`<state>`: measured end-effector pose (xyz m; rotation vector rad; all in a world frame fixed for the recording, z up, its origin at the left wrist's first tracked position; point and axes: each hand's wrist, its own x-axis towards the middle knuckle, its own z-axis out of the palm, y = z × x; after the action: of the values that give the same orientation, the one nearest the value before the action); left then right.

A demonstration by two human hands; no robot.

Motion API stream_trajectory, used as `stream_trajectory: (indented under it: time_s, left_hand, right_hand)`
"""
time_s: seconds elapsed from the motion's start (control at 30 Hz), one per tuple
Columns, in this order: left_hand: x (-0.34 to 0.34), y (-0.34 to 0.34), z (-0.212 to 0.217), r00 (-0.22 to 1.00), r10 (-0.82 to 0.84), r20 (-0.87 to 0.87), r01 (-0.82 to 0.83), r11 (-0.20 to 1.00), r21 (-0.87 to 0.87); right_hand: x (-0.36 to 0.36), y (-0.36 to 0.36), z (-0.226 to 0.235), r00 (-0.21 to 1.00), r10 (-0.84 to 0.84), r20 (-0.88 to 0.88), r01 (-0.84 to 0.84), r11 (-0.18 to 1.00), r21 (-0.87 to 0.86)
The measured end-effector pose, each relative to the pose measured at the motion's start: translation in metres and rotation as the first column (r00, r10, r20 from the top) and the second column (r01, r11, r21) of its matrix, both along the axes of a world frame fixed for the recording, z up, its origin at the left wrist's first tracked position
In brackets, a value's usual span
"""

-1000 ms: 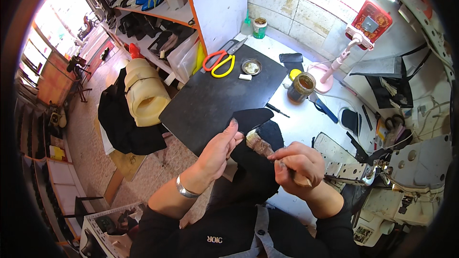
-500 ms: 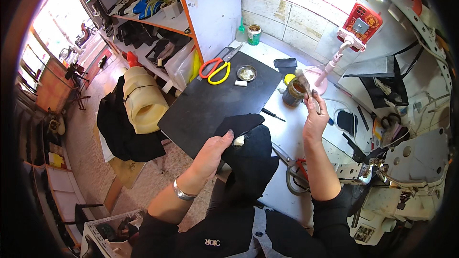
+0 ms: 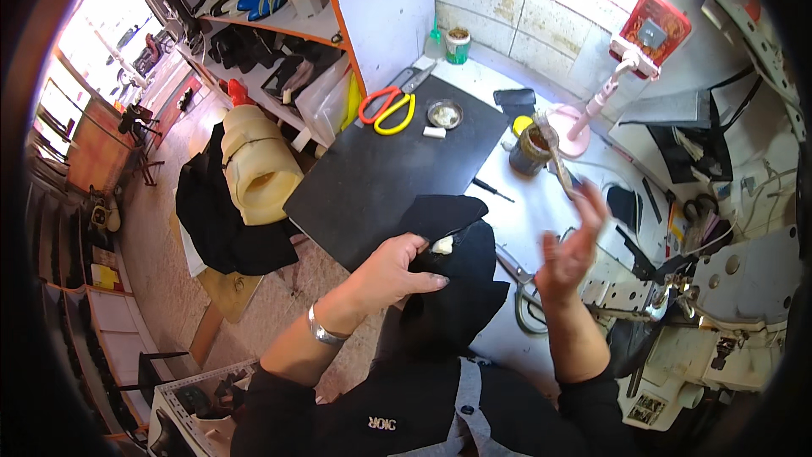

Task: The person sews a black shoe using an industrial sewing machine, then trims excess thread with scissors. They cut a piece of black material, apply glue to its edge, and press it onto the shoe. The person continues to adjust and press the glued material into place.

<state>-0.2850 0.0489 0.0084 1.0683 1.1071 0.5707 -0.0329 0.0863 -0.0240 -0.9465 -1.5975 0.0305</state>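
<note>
1. Left hand [image 3: 393, 269]: grip pressed flat, fingers together, palm down on a black leather piece [image 3: 452, 275]. The hold pins the piece against the near edge of the table [image 3: 541, 203], apparently so it cannot slide while it is worked.

2. Just past the left fingertips, a pale patch [image 3: 442, 245] shows on the black piece; whether it is glue or lining I cannot tell. The hand sits beside it, not over it, which leaves that spot exposed.

3. Right hand [image 3: 568, 247]: motion-blurred, raised above the table to the right of the black piece. A brush [image 3: 556, 156] with a thin handle runs up and away from the fingers toward the jar. Grip appears to pinch the handle's lower end, but the blur prevents a firm reading.

4. Dark jar [image 3: 531, 148], open, stands beyond the right hand, within one reach; the brush's far end is at its mouth. Placement suits repeated dipping without moving the left hold.

5. Black mat [image 3: 381, 178] lies ahead of the left hand; the far flap of the piece rests on its near corner, giving a flat backing.

6. Farther beyond the left hand, at the mat's far edge: scissors [image 3: 387, 106] with orange and yellow handles and a small round tin [image 3: 445, 112], parked out of the working zone.

7. Sewing machine [image 3: 719, 322] to the right of the right hand, untouched.
</note>
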Motion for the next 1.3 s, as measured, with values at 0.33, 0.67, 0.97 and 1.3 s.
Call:
stream_trajectory:
  time_s: [0.33, 0.67, 0.97, 1.3]
  left_hand:
    - [0.006, -0.015, -0.004, 0.975, -0.176, -0.134, 0.200, 0.961, 0.191]
    - [0.007, -0.017, -0.017, 0.960, -0.009, 0.280, 0.014, 1.000, -0.016]
    - [0.006, -0.017, -0.014, 0.879, 0.038, 0.476, 0.000, 0.997, -0.079]
    - [-0.002, -0.008, -0.008, 0.821, 0.166, 0.546, -0.086, 0.982, -0.168]
  right_hand:
    - [-0.024, 0.034, 0.034, 0.628, 0.519, -0.580, -0.629, -0.100, -0.771]
    - [-0.022, -0.026, 0.043, 0.561, 0.818, 0.130, -0.644, 0.529, -0.552]
    - [-0.028, -0.040, 0.034, 0.580, 0.660, 0.478, -0.531, 0.751, -0.392]
    - [-0.034, -0.035, 0.038, 0.520, 0.553, 0.651, -0.471, 0.822, -0.322]
